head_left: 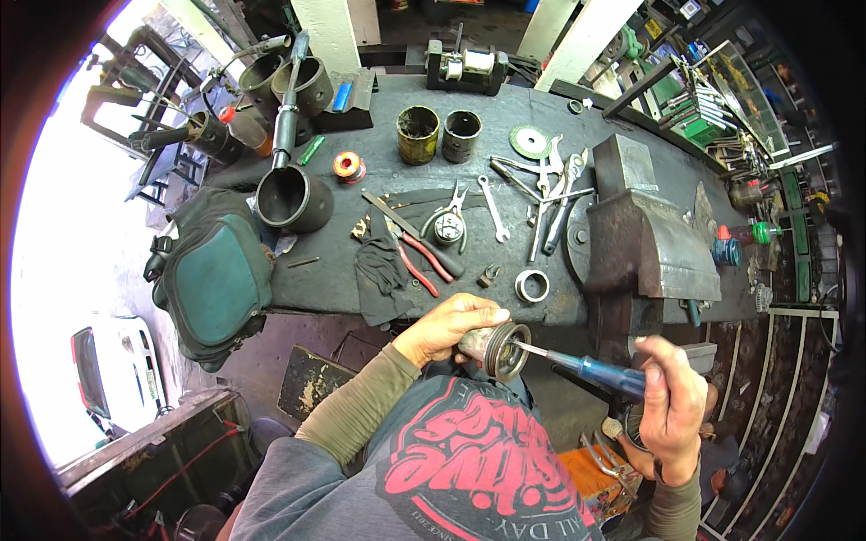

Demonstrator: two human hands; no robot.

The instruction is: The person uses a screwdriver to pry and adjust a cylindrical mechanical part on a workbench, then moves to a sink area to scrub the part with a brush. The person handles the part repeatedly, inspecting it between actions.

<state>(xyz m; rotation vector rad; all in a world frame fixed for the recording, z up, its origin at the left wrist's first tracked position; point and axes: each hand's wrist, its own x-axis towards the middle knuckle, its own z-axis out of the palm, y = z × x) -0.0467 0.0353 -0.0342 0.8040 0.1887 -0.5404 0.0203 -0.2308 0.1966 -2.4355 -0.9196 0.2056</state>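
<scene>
My left hand (448,329) grips a cylindrical metal part (495,349), its ringed, open end turned to the right, held in front of the bench edge. My right hand (672,397) is closed round the blue handle of a screwdriver (604,371), whose metal shaft reaches into the part's open end; the tip is hidden there. On the bench beyond lie a metal ring (531,286), a small metal piece (489,275), red-handled pliers (427,262) on a dark cloth (381,293), and a combination wrench (492,206).
A large bench vise (667,252) stands on the right of the dark workbench (325,243). A green bag (212,288) sits at the left end; metal cylinders (293,198), cans (418,135) and several tools are farther back. Another person's foot and arm (640,455) show below right.
</scene>
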